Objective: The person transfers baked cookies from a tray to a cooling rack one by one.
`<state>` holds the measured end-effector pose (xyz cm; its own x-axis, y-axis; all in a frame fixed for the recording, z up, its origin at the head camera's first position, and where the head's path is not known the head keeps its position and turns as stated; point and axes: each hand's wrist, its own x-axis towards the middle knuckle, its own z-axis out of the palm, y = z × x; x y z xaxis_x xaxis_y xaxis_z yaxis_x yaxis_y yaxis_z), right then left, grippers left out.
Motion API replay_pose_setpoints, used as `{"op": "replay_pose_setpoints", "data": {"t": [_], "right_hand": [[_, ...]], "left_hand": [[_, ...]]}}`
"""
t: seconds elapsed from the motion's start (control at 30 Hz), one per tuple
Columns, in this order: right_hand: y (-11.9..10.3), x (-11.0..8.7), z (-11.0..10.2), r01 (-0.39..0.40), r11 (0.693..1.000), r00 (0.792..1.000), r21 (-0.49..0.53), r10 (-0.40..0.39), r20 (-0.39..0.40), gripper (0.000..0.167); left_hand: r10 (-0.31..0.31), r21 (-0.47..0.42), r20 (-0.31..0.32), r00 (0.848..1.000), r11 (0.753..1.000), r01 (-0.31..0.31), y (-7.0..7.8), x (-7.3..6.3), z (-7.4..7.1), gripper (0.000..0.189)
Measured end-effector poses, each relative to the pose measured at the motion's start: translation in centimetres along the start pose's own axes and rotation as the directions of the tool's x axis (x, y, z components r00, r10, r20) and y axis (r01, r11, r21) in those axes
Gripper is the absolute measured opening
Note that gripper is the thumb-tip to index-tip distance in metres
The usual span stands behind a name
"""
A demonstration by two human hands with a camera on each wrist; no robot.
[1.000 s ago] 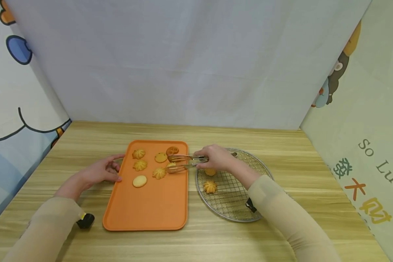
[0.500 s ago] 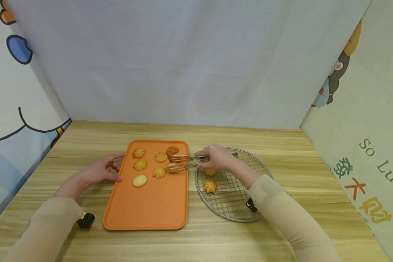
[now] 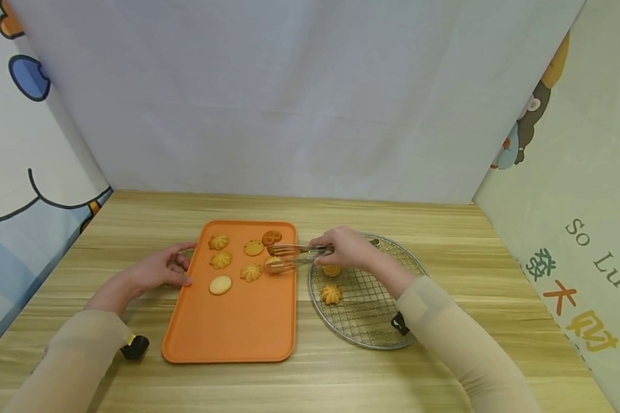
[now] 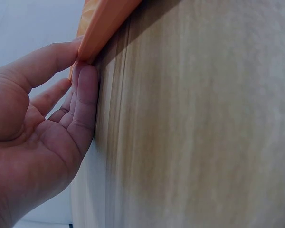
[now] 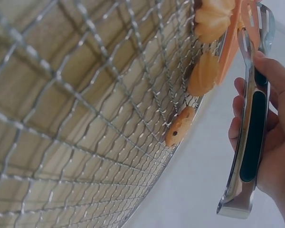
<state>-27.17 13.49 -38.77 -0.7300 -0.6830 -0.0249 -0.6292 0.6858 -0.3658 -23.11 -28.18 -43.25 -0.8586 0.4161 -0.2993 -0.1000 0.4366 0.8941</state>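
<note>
Tongs: over the far right part of the tray, their tips on either side of a round cookie (image 3: 272, 261); whether they touch it I cannot tell.
Right hand (image 3: 347, 248): gripping the tongs (image 5: 253, 137) by the handles, above the rack.
Left hand (image 3: 155, 268): pinching the left rim of the orange tray (image 3: 232, 327).
Tray cookies: six more, mostly toward the far end.
Round wire rack (image 3: 364, 310): just right of the tray, bearing cookies, one star-shaped (image 3: 332, 294).
Table (image 3: 144, 221): wood-grained, under both.
</note>
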Motion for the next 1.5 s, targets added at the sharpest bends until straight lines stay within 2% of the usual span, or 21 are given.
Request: {"op": "replay_pose_setpoints", "data": {"t": [0.27, 0.67, 1.0, 1.2, 1.5], "right_hand": [[0.0, -0.7, -1.1, 0.011, 0.999, 1.000, 0.032, -0.010, -0.019, 0.040], [-0.1, -2.3, -3.3, 0.023, 1.000, 0.998, 0.019, -0.022, -0.054, 0.040], [0.3, -3.5, -5.1, 0.001, 1.000, 0.993, 0.030, 0.003, -0.120, 0.041], [0.7, -4.7, -6.1, -0.007, 0.997, 0.988, 0.076, 0.019, -0.152, 0.040], [1.4, -6.3, -7.3, 0.052, 0.997, 0.968, 0.054, -0.037, -0.249, 0.039]], "left_hand": [[-0.001, 0.010, -0.006, 1.000, 1.000, 0.001, -0.1, 0.1, 0.0, 0.091], [-0.004, 0.023, -0.018, 1.000, 1.000, 0.004, -0.4, 0.3, -0.1, 0.092], [0.005, 0.020, -0.017, 1.000, 1.000, -0.004, -0.5, 0.3, -0.1, 0.092], [-0.005, 0.016, -0.023, 1.000, 1.000, 0.006, -0.6, 0.3, -0.1, 0.092], [0.011, 0.021, -0.016, 1.000, 1.000, -0.011, -0.5, 0.3, 0.0, 0.092]]}}
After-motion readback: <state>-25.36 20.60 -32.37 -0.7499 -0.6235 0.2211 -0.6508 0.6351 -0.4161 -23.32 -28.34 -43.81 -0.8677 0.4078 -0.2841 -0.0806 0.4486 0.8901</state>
